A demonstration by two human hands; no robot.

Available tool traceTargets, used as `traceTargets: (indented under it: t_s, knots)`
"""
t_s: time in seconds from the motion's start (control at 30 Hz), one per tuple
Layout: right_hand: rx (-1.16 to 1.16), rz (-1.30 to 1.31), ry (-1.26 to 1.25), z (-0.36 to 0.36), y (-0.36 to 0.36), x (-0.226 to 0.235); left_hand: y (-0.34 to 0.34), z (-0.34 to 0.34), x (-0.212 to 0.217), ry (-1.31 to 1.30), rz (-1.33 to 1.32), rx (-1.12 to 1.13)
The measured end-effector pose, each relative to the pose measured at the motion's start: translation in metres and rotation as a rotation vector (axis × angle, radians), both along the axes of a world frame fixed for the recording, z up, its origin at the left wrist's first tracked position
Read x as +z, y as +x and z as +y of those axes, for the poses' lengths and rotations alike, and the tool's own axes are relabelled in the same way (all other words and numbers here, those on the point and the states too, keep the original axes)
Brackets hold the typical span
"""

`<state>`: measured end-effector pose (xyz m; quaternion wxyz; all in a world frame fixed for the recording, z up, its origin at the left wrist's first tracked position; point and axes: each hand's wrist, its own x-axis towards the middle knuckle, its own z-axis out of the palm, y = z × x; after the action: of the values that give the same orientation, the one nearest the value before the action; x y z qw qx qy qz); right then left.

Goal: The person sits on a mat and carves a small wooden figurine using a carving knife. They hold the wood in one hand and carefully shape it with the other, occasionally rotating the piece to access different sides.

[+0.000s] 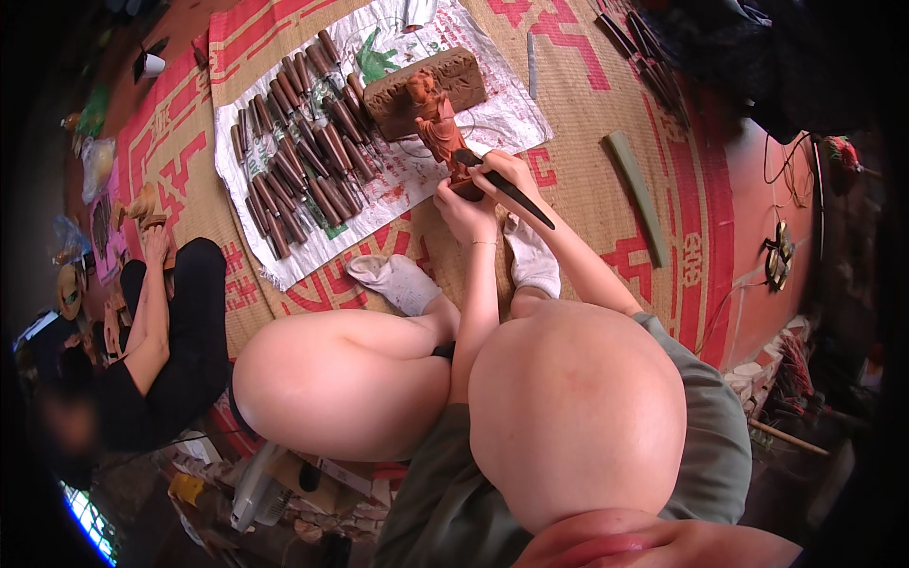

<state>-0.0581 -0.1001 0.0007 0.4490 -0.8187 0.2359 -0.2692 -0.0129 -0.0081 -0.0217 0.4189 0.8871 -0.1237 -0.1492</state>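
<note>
A carved reddish-brown wooden figurine (438,128) stands tilted in front of me, with a dark base at its lower end. My left hand (468,214) is closed around that base. In my right hand (507,174) is a long dark tool (516,194), gripped like a pen against the figurine's lower part. Its handle tapers toward my right forearm; I cannot make out its working end. Just behind the figurine lies a brown carved block (469,78), resting on a white printed sheet (379,216).
Several wooden-handled carving tools (303,142) lie in rows on the sheet. A patterned red and tan mat (587,204) spreads beneath. A green strip (632,194) and a grey flat bar (532,66) lie rightward; more dark tools (653,62) lie far right. Leftward, another person's hand (156,241) holds a carved piece.
</note>
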Motion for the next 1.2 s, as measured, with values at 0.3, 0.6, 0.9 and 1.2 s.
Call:
traceTargets:
  t_s: [0.3,0.6,0.9,1.2]
  knots:
    - [0.003,0.028,0.066,-0.002,0.001,0.002,-0.002,-0.002,0.011,0.046,0.038,0.007]
    - [0.005,-0.031,0.057,-0.004,0.005,0.005,-0.001,-0.002,0.009,0.117,0.045,-0.023]
    - [-0.075,-0.025,0.124,-0.001,0.001,-0.003,-0.001,-0.002,0.011,0.14,0.038,-0.04]
    - [-0.05,0.067,0.149,-0.003,-0.002,0.003,-0.002,-0.002,0.005,0.131,-0.014,-0.002]
